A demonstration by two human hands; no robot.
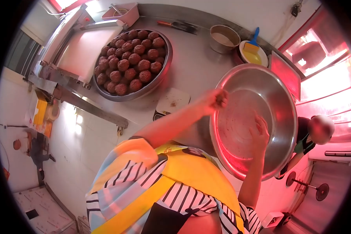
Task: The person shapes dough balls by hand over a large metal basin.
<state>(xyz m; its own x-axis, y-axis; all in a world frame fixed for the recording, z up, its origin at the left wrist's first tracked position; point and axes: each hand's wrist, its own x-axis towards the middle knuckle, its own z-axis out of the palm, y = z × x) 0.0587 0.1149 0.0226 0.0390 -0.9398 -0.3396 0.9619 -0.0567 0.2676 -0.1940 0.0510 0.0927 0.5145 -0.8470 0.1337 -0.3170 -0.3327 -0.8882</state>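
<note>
A large steel basin [279,156] stands in front of me, tilted in view, with small dark smears on its inner floor. My left hand [217,100] is closed at the basin's left rim, its fingers curled; anything inside them is hidden. Over the inside of the basin, my right hand [260,130] has its fingers stretched out and apart, and I see nothing in it. To the left, a wide metal bowl [165,74] is heaped with brown meatballs [133,58]. A flat kitchen scale [172,102] lies between the bowl and my left forearm.
At the back are a smaller metal bowl [224,39], a blue-handled brush [253,41] on a dish with yellow liquid, and an orange-handled scraper [177,26]. A machine with a white bed [89,48] stands left. Another person [314,130] is beyond the basin.
</note>
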